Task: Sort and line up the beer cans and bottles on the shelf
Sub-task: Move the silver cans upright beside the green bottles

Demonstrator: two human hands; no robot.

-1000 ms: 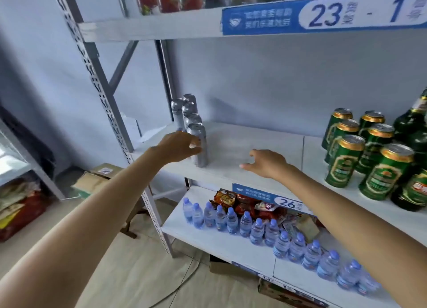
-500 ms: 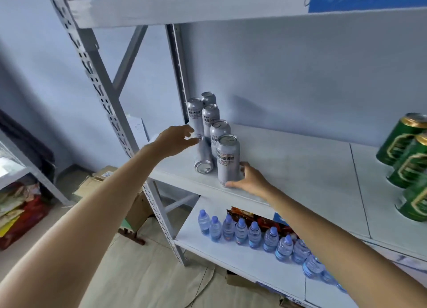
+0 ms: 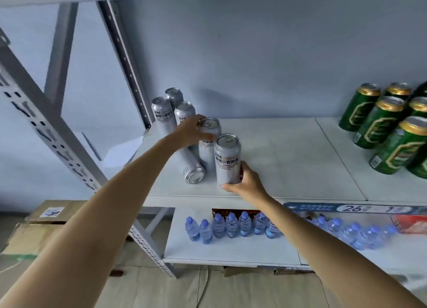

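A white metal shelf [image 3: 288, 159] fills the view, with a row of small water bottles [image 3: 231, 225] on the board below it and a cardboard box [image 3: 34, 229] on the floor to the left. Green beer cans [image 3: 379, 122] stand grouped at the shelf's right end, well apart from the silver cans [image 3: 172, 110] clustered at its left end near the upright post. Both bare arms stretch forward and up from the bottom corners. The left hand [image 3: 188, 133] reaches across a silver can lying on its side [image 3: 190, 165], its fingers curled around the upper part of an upright can [image 3: 209, 143]. The right hand [image 3: 248, 184] grips the base of the front can [image 3: 227, 159], thumb under its lower edge, fingers wrapped behind it; this can stands upright near the shelf's front edge.
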